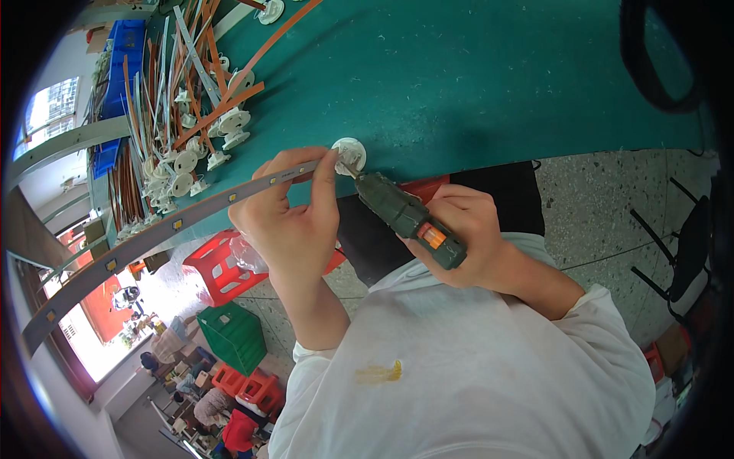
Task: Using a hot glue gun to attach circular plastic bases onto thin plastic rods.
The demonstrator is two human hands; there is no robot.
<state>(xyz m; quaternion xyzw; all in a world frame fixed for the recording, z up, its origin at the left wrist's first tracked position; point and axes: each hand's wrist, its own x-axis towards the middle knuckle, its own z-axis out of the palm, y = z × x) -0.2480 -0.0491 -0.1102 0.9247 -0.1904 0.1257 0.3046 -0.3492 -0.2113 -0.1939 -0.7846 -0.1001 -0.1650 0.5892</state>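
My left hand (294,218) pinches the end of a long, thin LED strip (232,198) between thumb and fingers. The strip is grey with small yellow chips and curves away past the left rim. Just beyond those fingertips is a small white round plastic base (350,149), at the near edge of the green work surface. In my right hand (466,237), closed round its rear part, is a dark green power screwdriver (390,203) with an orange panel. Its metal tip points at the white base; fingers partly hide the spot where strip, base and tip meet.
A heap of similar strips with white round bases (182,162) lies on the left of the green table (474,76), near a blue bin (126,61). Red baskets (222,264) and a green crate (233,336) stand below left. A black chair (684,249) is at right. Other people sit at lower left.
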